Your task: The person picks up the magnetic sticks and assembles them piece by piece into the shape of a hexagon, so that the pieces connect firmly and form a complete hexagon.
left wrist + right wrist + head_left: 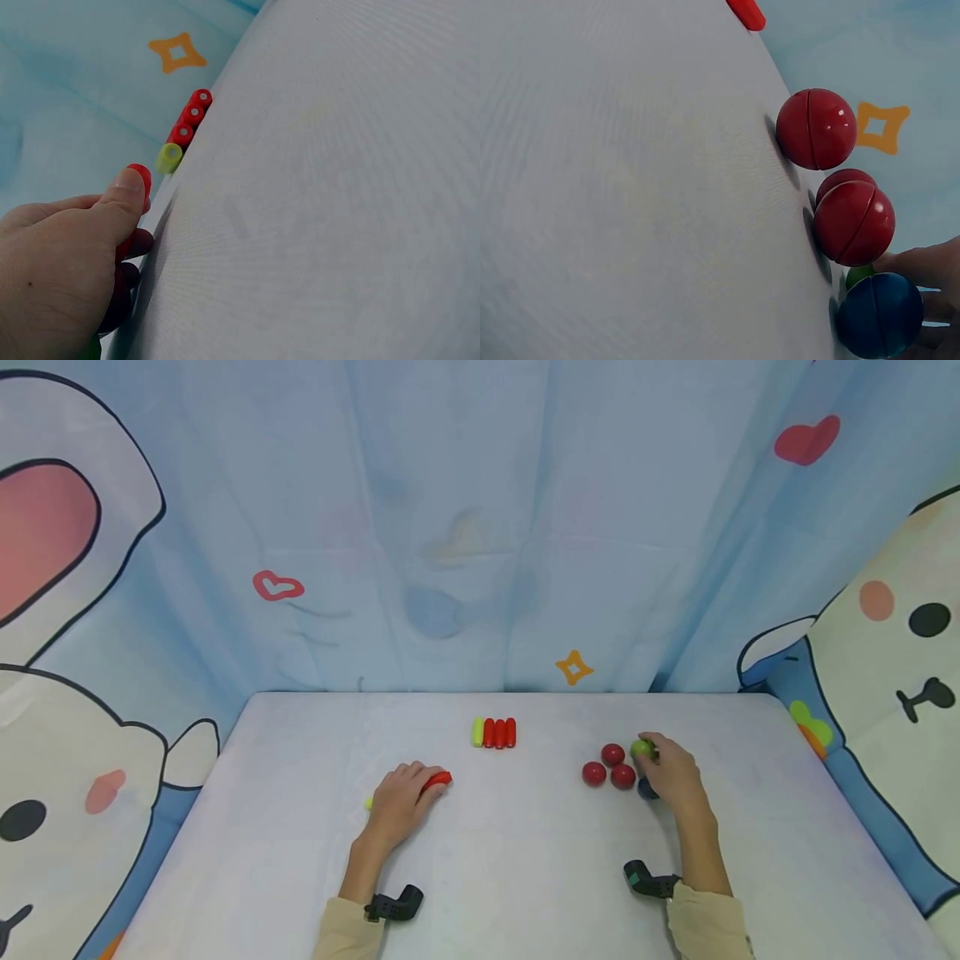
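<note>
My left hand [400,802] pinches a red cylinder [437,780] between thumb and fingers, low over the white table. The red cylinder [140,176] also shows beyond the thumb in the left wrist view. A bit of a yellow-green piece [369,803] peeks out behind that hand, mostly hidden. My right hand [677,775] grips a green ball [641,748] with thumb and fingertips. Close by sit three red balls [622,776], touching or nearly so. A dark blue ball [879,316] lies beside them, partly under the right hand in the head view.
Toward the back of the table [525,843], a yellow-green cylinder [477,732] and three red cylinders [499,733] stand side by side in a row. Behind the table hangs a light blue printed curtain [450,527]. Each wrist wears a black camera strap [393,905].
</note>
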`<action>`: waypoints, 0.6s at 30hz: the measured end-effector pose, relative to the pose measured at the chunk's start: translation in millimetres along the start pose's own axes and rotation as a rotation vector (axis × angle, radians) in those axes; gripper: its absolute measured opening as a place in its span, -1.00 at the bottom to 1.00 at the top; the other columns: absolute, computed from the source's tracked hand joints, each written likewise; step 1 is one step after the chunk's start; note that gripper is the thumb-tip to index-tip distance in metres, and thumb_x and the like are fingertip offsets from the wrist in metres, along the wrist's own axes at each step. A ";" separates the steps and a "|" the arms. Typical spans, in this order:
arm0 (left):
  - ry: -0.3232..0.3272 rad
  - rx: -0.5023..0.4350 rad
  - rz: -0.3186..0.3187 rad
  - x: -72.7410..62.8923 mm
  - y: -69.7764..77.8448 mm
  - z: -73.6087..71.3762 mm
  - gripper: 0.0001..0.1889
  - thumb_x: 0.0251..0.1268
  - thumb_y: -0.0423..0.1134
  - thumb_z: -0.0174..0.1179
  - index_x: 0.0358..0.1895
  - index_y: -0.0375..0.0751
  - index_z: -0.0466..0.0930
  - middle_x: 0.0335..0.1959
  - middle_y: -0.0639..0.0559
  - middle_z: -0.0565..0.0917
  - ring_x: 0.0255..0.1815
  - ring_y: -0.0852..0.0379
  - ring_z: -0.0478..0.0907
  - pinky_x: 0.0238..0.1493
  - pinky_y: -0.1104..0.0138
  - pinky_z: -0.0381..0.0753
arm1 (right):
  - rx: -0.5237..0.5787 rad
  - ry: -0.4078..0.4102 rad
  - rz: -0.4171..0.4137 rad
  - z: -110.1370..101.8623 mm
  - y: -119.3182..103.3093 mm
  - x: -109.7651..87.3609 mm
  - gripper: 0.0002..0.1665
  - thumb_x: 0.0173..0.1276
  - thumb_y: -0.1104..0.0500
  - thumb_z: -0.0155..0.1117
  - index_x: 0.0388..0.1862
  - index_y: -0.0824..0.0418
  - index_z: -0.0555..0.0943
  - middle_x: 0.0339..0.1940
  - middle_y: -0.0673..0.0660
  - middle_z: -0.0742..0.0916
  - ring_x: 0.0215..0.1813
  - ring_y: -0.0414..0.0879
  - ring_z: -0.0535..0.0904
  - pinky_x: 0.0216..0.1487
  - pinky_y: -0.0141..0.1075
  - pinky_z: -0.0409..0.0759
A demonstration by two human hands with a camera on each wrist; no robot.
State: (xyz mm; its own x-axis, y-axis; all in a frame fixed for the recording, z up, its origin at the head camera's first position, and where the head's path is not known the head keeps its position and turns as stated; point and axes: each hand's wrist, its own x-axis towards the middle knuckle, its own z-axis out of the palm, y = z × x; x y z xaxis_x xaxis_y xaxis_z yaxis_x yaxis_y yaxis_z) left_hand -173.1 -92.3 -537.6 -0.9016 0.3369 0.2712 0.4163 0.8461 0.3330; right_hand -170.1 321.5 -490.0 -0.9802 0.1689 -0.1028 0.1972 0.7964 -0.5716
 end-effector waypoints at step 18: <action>0.001 -0.005 0.014 -0.2 -2.6 0.4 -0.64 0.30 0.10 0.19 0.08 0.07 0.61 -0.19 0.14 0.63 -0.21 0.18 0.45 -0.19 0.33 0.50 | 1.226 -0.154 -0.232 10.0 -54.5 -6.4 -0.55 0.47 0.20 0.10 0.31 0.18 0.42 0.10 0.01 0.53 0.10 -0.29 0.66 0.13 -0.46 0.55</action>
State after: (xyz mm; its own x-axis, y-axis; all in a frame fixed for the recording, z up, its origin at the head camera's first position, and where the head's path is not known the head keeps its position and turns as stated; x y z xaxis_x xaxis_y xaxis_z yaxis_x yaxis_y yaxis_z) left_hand -174.0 -94.4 -538.8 -0.8953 0.3485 0.2773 0.4299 0.8391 0.3333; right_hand -174.7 271.2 -466.4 -0.9978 -0.0375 0.0544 -0.0419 -0.2776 -0.9598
